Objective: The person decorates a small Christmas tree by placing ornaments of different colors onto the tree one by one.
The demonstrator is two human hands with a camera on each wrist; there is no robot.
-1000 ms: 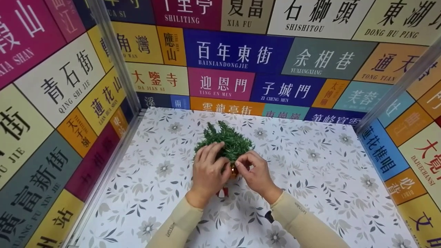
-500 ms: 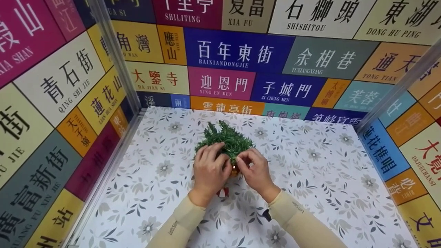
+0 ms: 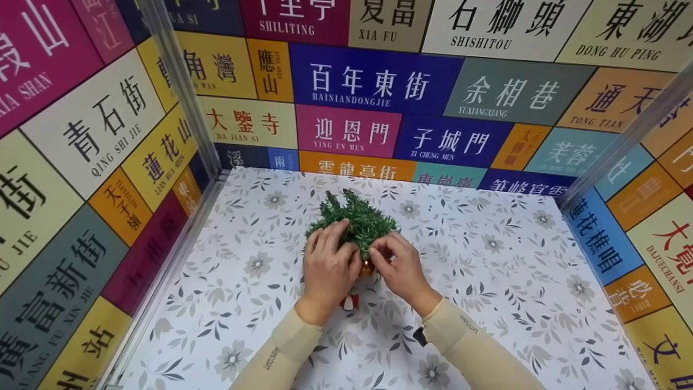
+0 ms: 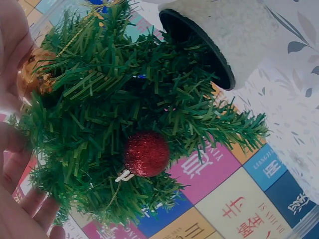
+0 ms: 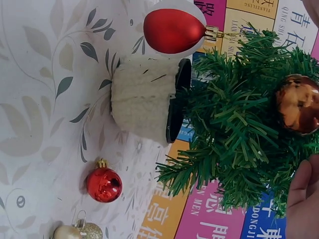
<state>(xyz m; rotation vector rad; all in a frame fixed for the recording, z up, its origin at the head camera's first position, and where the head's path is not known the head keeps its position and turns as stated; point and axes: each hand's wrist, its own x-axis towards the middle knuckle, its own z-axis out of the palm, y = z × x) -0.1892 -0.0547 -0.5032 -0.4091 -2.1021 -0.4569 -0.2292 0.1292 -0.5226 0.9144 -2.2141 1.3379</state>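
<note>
A small artificial Christmas tree (image 3: 360, 216) stands in a pale fabric-covered pot (image 5: 144, 97) with a dark rim. My left hand (image 3: 331, 268) lies over its left side, fingers curved among the branches, the thumb beside a shiny copper-gold bauble (image 3: 367, 267). My right hand (image 3: 400, 265) pinches thumb and index finger together just above that bauble, at its hanging string; the string itself is hidden. Seen from the left wrist, a red glitter bauble (image 4: 146, 154) hangs on a branch. A red bauble (image 5: 174, 31) with a white part hangs low in front of the pot.
On the flower-patterned tabletop (image 3: 260, 314), behind the tree from the head camera, lie a small red bauble (image 5: 104, 184) and pale gold baubles (image 5: 67, 232). Colourful sign-printed walls (image 3: 373, 81) enclose the table at the back and both sides.
Both hands keep their places at the tree, with only slight shifts of fingers and wrists. The copper-gold bauble moves very little between them.
</note>
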